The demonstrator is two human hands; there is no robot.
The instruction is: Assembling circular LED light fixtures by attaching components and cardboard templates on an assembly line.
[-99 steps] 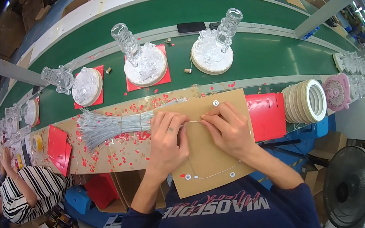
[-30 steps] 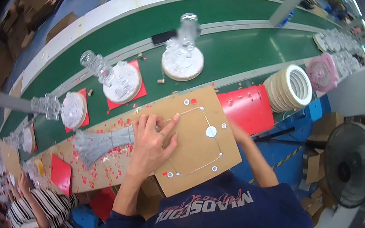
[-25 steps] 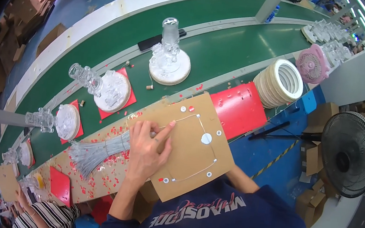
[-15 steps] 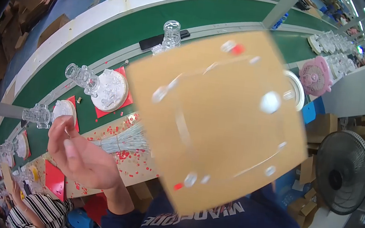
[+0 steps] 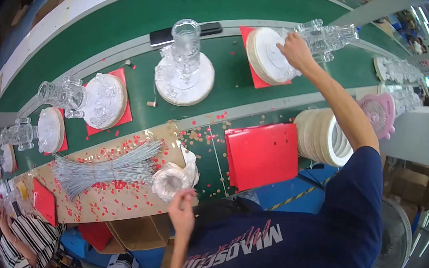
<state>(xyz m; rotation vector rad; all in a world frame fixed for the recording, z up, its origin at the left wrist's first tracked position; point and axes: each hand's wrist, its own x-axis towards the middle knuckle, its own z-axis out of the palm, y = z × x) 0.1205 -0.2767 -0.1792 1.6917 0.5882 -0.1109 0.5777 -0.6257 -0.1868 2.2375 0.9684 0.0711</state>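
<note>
Two bare hands show in my remote head view; clock positions run from its centre. Right hand [image 5: 297,52] at 1 o'clock, arm stretched over the green counter [image 5: 226,84], fingers bent at the face of a thick white disc [image 5: 266,57] and the near end of a clear tower [image 5: 330,39]. I cannot tell whether those fingers are apart or clamped on either. The disc lies on a red square [image 5: 260,81]; the tower points toward 2 o'clock. Left hand [image 5: 181,218] between 6 and 7 o'clock, blurred, fingers curled just beside a crumpled white roll [image 5: 170,181] at 7; again I cannot tell if they are together, apart or touching it. A bundle of pale wires [image 5: 106,169] lies at 8 o'clock among red scraps [image 5: 129,151]. Red sheets [image 5: 262,158] lie between 3 and 4, near a row of white rings [image 5: 326,137] at 3 o'clock. At 11, an upright clear bottle shape [image 5: 186,45] stands on a second white disc [image 5: 192,94].
</note>
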